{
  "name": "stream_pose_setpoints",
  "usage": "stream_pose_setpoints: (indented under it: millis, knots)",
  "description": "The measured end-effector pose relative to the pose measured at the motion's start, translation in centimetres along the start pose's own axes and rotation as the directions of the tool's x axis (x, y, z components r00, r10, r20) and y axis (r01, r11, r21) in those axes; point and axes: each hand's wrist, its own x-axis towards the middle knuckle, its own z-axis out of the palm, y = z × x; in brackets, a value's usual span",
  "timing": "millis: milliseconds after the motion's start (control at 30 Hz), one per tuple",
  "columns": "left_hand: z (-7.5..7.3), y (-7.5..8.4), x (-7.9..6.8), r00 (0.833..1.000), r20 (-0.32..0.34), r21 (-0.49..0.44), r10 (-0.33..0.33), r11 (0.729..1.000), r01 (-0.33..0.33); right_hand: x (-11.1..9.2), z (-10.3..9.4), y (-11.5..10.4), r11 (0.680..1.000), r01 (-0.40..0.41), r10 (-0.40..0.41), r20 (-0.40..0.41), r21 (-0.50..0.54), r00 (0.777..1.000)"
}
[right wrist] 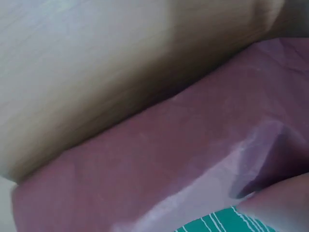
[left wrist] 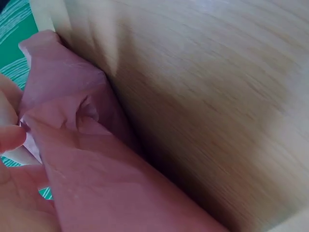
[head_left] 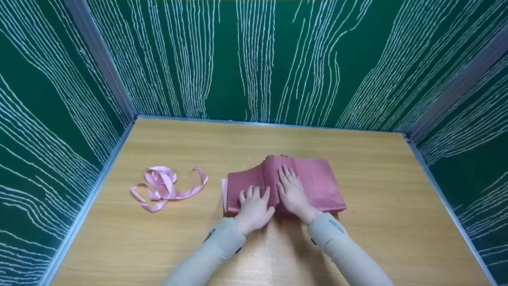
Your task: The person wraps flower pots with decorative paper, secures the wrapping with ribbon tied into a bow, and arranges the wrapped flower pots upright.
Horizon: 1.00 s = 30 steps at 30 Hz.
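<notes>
A bundle in dusty-pink wrapping paper (head_left: pixel 317 180) lies on the wooden table, with a raised ridge across its middle. My left hand (head_left: pixel 254 208) rests on the near edge of its left part, fingers spread. Higher up, on the ridge, my right hand (head_left: pixel 293 192) lies with its fingers extended over the paper. What the paper covers is hidden. In the left wrist view the paper (left wrist: pixel 106 169) shows folds and a crumpled dent beside my fingers (left wrist: pixel 10 138). Creased paper (right wrist: pixel 120 154) fills much of the right wrist view, past a bit of my right hand (right wrist: pixel 285 203).
A loose, curled pink satin ribbon (head_left: pixel 164 184) lies on the table (head_left: pixel 397 238) to the left of the bundle. Green panels (head_left: pixel 226 59) with white wavy lines enclose the table at the back and both sides. A paler pink edge (head_left: pixel 224 194) sticks out at the bundle's left.
</notes>
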Motion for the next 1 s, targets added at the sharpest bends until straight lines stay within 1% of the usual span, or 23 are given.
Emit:
stream_pose_setpoints:
  millis: [133,233,300,400,500,633,733,800,933,1000]
  knots:
    - [0.1,-0.2,-0.1,1.0,-0.013,0.008,0.008,1.0,-0.008,0.4,-0.1,-0.3,1.0,-0.004,0.003,0.024,0.016,1.0]
    - [0.1,-0.3,0.0,1.0,-0.007,0.007,0.01,1.0,-0.01,0.8,-0.1,-0.7,1.0,-0.024,0.023,0.053,0.015,0.998]
    - [0.0,-0.4,0.0,1.0,0.009,0.002,0.011,1.0,-0.011,0.9,0.0,-1.0,0.999,-0.039,0.04,0.068,-0.01,0.997]
    - [-0.2,-0.7,-0.1,0.999,0.035,-0.006,0.017,1.0,-0.017,0.9,0.4,-1.0,0.996,-0.056,0.062,0.068,-0.076,0.996]
    - [-0.6,-1.5,-0.2,0.999,0.047,-0.025,0.015,1.0,-0.013,0.9,0.8,-1.0,0.991,-0.059,0.064,0.04,-0.116,0.997]
    - [-1.7,-2.9,-0.4,0.999,0.039,-0.089,-0.027,0.996,0.03,0.9,1.0,-1.0,0.992,-0.061,0.064,0.023,-0.115,0.998]
    - [-2.5,-4.3,-0.6,0.997,0.015,-0.16,-0.08,0.984,0.081,0.9,1.0,-1.0,0.991,-0.065,0.068,0.023,-0.115,0.997]
    - [-2.9,-5.2,-0.6,0.993,0.003,-0.215,-0.115,0.97,0.113,0.8,0.9,-1.0,0.99,-0.067,0.071,0.027,-0.123,0.997]
    - [-3.5,-6.6,-0.6,0.984,-0.006,-0.331,-0.177,0.929,0.165,0.9,1.0,-0.9,0.99,-0.047,0.051,0.023,-0.135,0.998]
    - [-3.6,-7.1,-0.5,0.98,-0.004,-0.363,-0.198,0.914,0.183,0.9,1.1,-0.8,0.991,-0.032,0.034,0.015,-0.13,0.999]
